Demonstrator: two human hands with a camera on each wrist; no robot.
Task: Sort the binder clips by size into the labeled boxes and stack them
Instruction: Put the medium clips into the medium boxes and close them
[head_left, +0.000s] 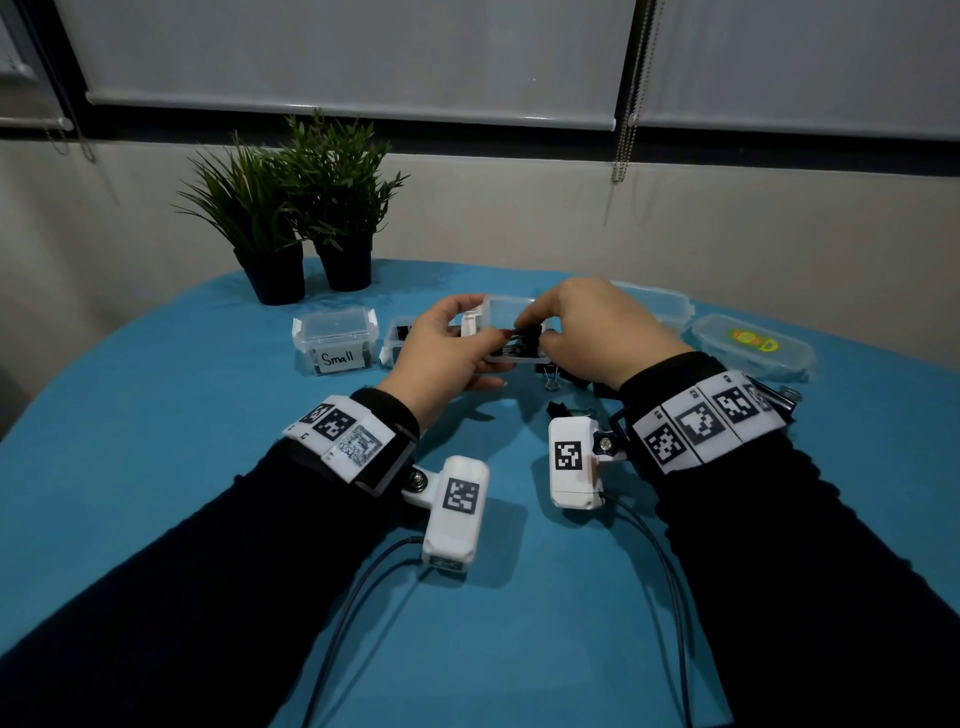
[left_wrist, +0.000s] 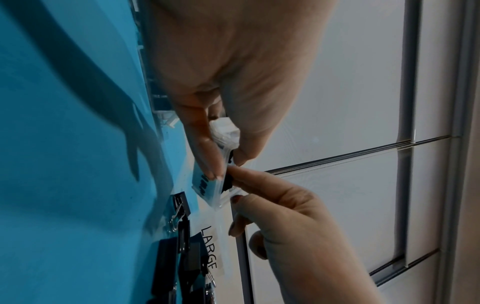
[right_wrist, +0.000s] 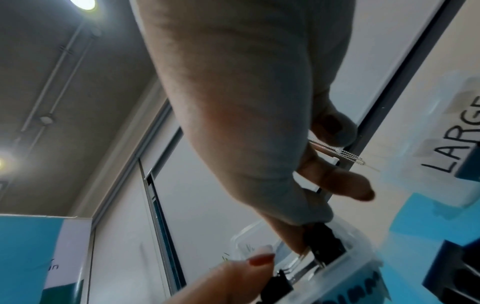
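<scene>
Mid-sort over the blue tabletop (head_left: 208, 467): we judge this to be the filling of the middle box, with our left hand (head_left: 441, 353) curled around a small clear box (head_left: 511, 317) and holding it lifted and tipped toward us, while our right hand (head_left: 597, 332) pinches a black binder clip (head_left: 522, 338) between thumb and fingertips at the box's open mouth. Both grips are closed, the left on the box wall, the right on the clip; the right wrist view shows the clip's black body already inside the rim, beside another clip lying in the box. The box's writing is only partly readable, so we cannot confirm its label. The clip's exact heading is hard to read behind the fingers; from the head view its long axis seems to run roughly left to right along the box, with the wire handles toward our left hand. The next move, as we see it, calls for seating the clip flat among its neighbours, letting go without snagging a handle, then turning to the loose clips (head_left: 558, 382) lying on the cloth just below our right hand. The box marked Small (head_left: 335, 340) stands closed to the left, another open box (head_left: 397, 338) just behind our left hand, the box marked LARGE (left_wrist: 211, 253) near the loose clips, and a lidded container (head_left: 753, 345) far right. Stacking is not yet begun.
</scene>
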